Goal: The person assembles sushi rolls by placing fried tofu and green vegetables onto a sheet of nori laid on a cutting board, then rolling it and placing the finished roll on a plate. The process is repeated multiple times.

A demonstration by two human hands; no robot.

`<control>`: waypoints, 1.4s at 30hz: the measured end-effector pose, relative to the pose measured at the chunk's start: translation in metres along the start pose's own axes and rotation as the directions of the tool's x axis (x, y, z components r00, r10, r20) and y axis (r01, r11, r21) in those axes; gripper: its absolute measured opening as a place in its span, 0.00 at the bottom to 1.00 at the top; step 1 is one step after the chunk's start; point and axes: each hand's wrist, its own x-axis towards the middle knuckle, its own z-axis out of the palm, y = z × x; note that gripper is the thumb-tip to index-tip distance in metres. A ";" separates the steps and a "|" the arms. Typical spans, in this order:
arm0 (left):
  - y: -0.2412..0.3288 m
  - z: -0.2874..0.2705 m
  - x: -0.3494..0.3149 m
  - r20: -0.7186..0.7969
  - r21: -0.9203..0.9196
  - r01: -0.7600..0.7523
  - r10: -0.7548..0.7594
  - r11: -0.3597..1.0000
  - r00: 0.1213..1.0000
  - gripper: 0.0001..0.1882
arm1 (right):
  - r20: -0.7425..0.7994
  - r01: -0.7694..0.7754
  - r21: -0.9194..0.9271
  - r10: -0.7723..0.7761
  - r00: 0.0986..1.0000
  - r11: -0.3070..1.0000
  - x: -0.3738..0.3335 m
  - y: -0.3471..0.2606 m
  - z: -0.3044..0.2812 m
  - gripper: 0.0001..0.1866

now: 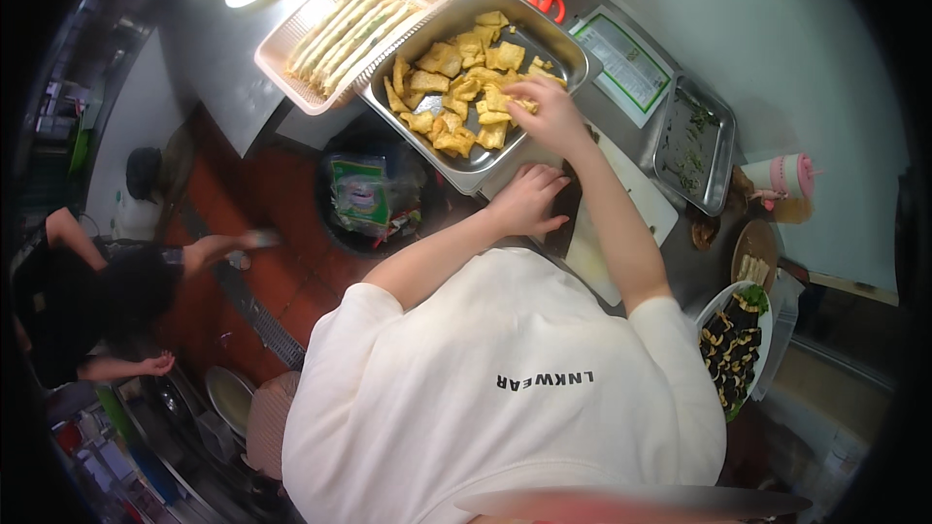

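Observation:
A deep steel pan (464,173) holds loose golden fried pieces (454,87) that look like tofu skin. My right hand (551,118) reaches into its right side, with thumb and fingertips closed around some of the pieces. Just outside the pan's near corner lies my left hand (527,202), palm down, its fingers apart and nothing seen in it. Beside my left hand is a white cutting board (636,196), partly covered by my right forearm. A dark patch between the left hand and the board cannot be made out.
Left of the pan, a pink plastic basket (275,56) holds pale skewers. A shallow steel tray (724,150) with green scraps lies right, near a plate of dark rolls (730,342). Below the counter stands a bin (335,233) with packaging. Another person (121,291) is at far left.

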 end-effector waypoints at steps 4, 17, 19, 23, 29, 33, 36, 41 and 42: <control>0.000 0.000 -0.002 0.033 -0.007 0.028 -0.028 1.000 0.999 0.35 | 0.162 0.086 -0.194 -0.055 0.985 0.977 0.055 0.008 0.078 0.14; 0.009 -0.009 -0.001 0.086 -0.196 0.165 -0.150 0.967 0.985 0.28 | 0.249 -0.134 -0.167 0.174 0.953 0.977 0.098 -0.001 0.146 0.16; 0.018 -0.028 0.009 0.285 -0.216 0.278 -0.212 0.936 0.935 0.28 | 0.311 -0.290 -0.115 0.312 0.898 0.950 0.108 -0.022 0.148 0.19; 0.014 -0.020 0.011 0.190 -0.212 0.250 -0.211 0.945 0.959 0.30 | 0.240 -0.352 0.093 0.323 0.916 0.931 0.103 0.003 0.163 0.17; -0.004 0.001 -0.001 -0.014 -0.042 -0.024 0.024 0.999 1.000 0.34 | 0.342 -0.428 0.701 0.258 0.903 0.570 0.057 0.023 0.042 0.11; -0.001 -0.008 0.005 0.077 -0.029 0.003 -0.001 1.000 0.997 0.36 | 0.050 -0.094 0.641 0.081 0.995 0.762 -0.013 0.057 -0.032 0.11; -0.002 -0.014 0.008 0.081 -0.027 -0.044 0.046 0.999 0.996 0.38 | 0.111 -0.280 0.630 0.272 0.956 0.725 -0.082 0.061 -0.059 0.12; 0.001 -0.018 0.009 0.160 0.031 -0.029 0.024 0.999 0.987 0.44 | 0.024 -0.315 0.236 0.319 0.947 0.919 -0.162 0.031 -0.043 0.11; 0.002 -0.017 0.008 0.163 0.010 -0.005 0.003 1.000 0.987 0.44 | -0.049 -0.298 0.187 0.311 0.949 0.936 -0.172 0.033 -0.038 0.12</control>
